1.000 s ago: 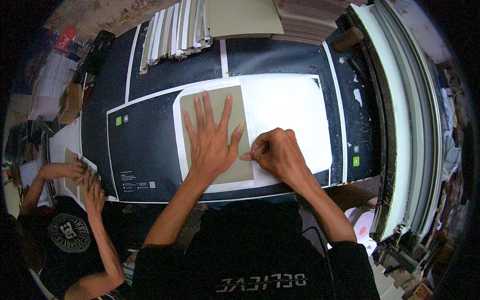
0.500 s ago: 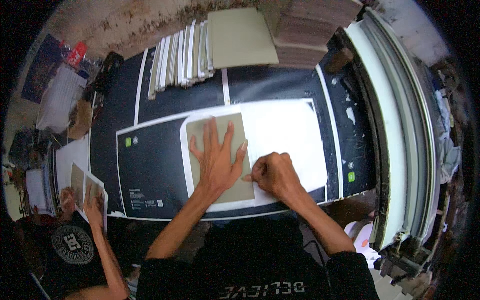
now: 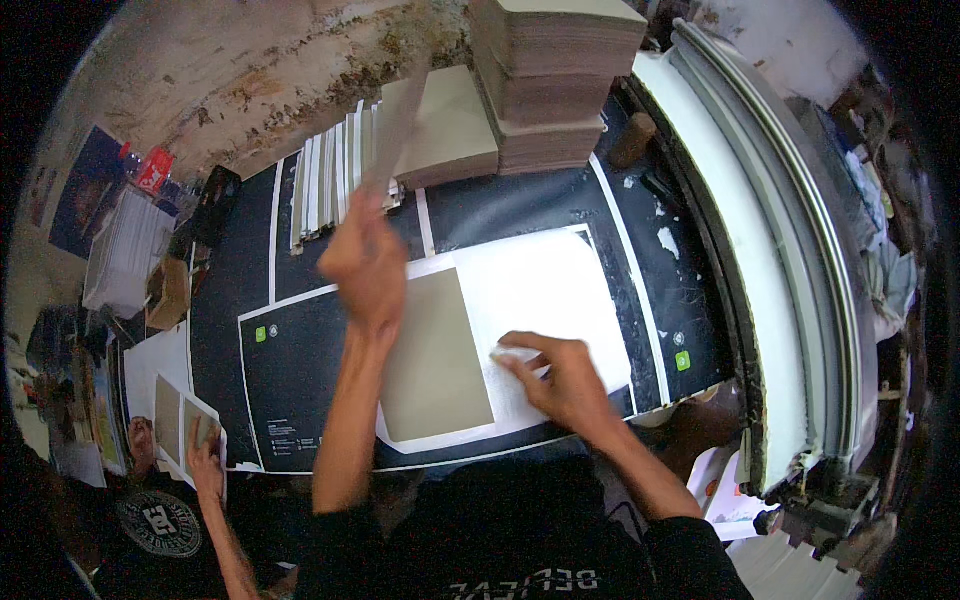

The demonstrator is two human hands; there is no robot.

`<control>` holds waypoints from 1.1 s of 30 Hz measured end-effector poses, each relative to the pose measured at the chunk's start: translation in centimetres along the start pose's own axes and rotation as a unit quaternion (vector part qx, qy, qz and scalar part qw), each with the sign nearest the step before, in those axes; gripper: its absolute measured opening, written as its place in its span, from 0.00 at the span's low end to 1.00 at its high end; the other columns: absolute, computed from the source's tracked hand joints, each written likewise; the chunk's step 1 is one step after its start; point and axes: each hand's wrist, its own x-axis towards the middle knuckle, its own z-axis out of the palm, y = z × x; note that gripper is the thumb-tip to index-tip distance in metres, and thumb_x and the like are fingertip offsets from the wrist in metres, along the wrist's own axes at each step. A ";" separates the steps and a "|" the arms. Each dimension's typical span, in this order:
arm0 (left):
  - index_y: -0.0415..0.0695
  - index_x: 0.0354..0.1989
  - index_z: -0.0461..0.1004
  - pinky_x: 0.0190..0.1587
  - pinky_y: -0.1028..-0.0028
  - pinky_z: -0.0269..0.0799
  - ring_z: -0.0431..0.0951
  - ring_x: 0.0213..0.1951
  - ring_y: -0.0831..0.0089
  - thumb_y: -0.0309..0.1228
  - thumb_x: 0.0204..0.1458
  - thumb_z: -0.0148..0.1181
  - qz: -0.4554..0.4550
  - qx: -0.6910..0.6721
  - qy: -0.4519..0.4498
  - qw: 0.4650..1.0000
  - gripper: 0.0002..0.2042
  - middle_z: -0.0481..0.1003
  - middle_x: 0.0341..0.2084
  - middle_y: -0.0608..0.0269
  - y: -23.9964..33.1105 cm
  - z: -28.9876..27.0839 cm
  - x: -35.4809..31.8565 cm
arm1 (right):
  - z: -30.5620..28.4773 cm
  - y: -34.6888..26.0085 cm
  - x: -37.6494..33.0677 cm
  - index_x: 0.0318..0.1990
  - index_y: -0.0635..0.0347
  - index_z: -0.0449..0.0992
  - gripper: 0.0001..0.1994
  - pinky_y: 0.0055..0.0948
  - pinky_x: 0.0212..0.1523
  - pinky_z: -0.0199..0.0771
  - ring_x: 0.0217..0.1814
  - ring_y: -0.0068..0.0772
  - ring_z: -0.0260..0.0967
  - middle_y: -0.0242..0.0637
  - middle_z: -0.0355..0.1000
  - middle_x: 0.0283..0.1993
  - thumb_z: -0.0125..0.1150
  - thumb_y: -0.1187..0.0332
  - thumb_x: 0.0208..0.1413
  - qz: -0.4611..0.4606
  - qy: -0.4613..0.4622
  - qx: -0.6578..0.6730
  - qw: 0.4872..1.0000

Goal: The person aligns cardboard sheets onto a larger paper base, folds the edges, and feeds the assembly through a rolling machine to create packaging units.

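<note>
A grey-brown cardboard panel (image 3: 435, 365) lies flat on the left part of a white paper sheet (image 3: 545, 280). Above its far left corner, my left hand (image 3: 368, 270) is raised and closed around a second cardboard panel (image 3: 402, 125). That one is tilted nearly edge-on and blurred by motion. My right hand (image 3: 560, 380) hovers over the sheet, just right of the lying panel. Its thumb and forefinger are pinched together; whatever is between them is too small to name.
Cardboard stacks (image 3: 550, 90) rise at the back, beside a row of white-edged boards (image 3: 325, 180). A long metal-and-white machine (image 3: 790, 250) borders the right side. At lower left a co-worker's hand (image 3: 205, 460) presses a paper-and-board piece (image 3: 168, 410). A wooden block (image 3: 632, 140) stands far right.
My left hand has lifted off the lying panel and risen toward the back, now holding a panel. My right hand stays near the panel's right edge, fingers still pinched. The view has shifted slightly.
</note>
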 end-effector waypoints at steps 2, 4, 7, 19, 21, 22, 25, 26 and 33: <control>0.36 0.58 0.64 0.45 0.72 0.80 0.82 0.44 0.66 0.26 0.66 0.54 -0.163 -0.288 0.110 0.937 0.15 0.79 0.46 0.43 2.7 -3.7 -2.6 | -1.9 -1.3 0.3 0.53 0.64 0.80 0.17 0.33 0.37 0.84 0.39 0.35 0.82 0.46 0.82 0.45 0.65 0.62 0.63 0.019 -0.024 0.074 0.997; 0.40 0.62 0.57 0.40 0.72 0.78 0.79 0.48 0.68 0.32 0.66 0.56 -0.280 -0.372 0.103 0.879 0.21 0.77 0.48 0.49 6.4 -4.8 -6.2 | -2.1 -2.0 0.6 0.56 0.65 0.79 0.22 0.28 0.31 0.83 0.42 0.28 0.79 0.42 0.82 0.45 0.60 0.55 0.67 0.042 -0.027 0.241 0.969; 0.40 0.64 0.57 0.41 0.71 0.79 0.77 0.51 0.66 0.30 0.64 0.58 -0.281 -0.433 0.043 0.855 0.23 0.75 0.52 0.49 8.2 -4.5 -12.4 | -2.5 -2.9 1.0 0.46 0.69 0.80 0.19 0.25 0.28 0.82 0.38 0.24 0.78 0.41 0.81 0.40 0.65 0.57 0.64 0.044 -0.070 0.249 0.965; 0.40 0.55 0.77 0.50 0.71 0.73 0.77 0.44 0.69 0.33 0.44 0.78 -0.168 -0.196 -0.327 0.909 0.28 0.80 0.41 0.62 1.8 -3.3 -12.9 | -9.9 2.9 -0.8 0.44 0.70 0.82 0.16 0.21 0.26 0.73 0.25 0.18 0.73 0.34 0.80 0.27 0.76 0.71 0.50 0.165 -0.015 -0.045 0.985; 0.42 0.59 0.76 0.54 0.67 0.68 0.73 0.49 0.66 0.37 0.40 0.80 -0.077 -0.165 -0.333 0.925 0.34 0.77 0.45 0.62 1.1 -2.6 -13.4 | -9.4 3.2 -1.5 0.44 0.71 0.82 0.16 0.21 0.27 0.74 0.25 0.19 0.74 0.36 0.80 0.26 0.77 0.72 0.48 0.176 0.022 -0.062 0.982; 0.43 0.60 0.75 0.56 0.65 0.66 0.72 0.51 0.64 0.39 0.38 0.81 -0.031 -0.149 -0.335 0.930 0.37 0.76 0.48 0.62 1.0 -2.4 -13.6 | -9.3 3.3 -1.7 0.44 0.72 0.82 0.17 0.22 0.27 0.74 0.25 0.19 0.75 0.37 0.80 0.26 0.77 0.73 0.47 0.181 0.040 -0.071 0.980; 0.46 0.63 0.74 0.61 0.58 0.59 0.66 0.57 0.61 0.45 0.33 0.82 -0.024 -0.103 -0.390 0.915 0.43 0.72 0.53 0.60 1.4 -2.6 -13.4 | -9.3 3.6 -1.6 0.43 0.72 0.82 0.17 0.22 0.27 0.75 0.25 0.21 0.76 0.39 0.80 0.26 0.78 0.74 0.46 0.188 0.058 -0.091 0.976; 0.44 0.63 0.73 0.60 0.55 0.57 0.65 0.57 0.61 0.47 0.34 0.82 -0.027 -0.113 -0.400 0.909 0.44 0.70 0.53 0.59 1.3 -2.6 -13.4 | -9.2 3.6 -1.7 0.43 0.72 0.82 0.17 0.22 0.27 0.75 0.25 0.21 0.76 0.39 0.80 0.26 0.78 0.74 0.46 0.190 0.057 -0.093 0.976; 0.38 0.64 0.71 0.57 0.54 0.54 0.63 0.57 0.60 0.50 0.35 0.80 -0.005 -0.126 -0.406 0.905 0.46 0.69 0.53 0.56 0.8 -2.3 -13.9 | -9.0 4.2 -1.7 0.41 0.72 0.82 0.16 0.22 0.27 0.75 0.25 0.21 0.76 0.40 0.80 0.26 0.78 0.74 0.46 0.194 0.044 -0.092 0.976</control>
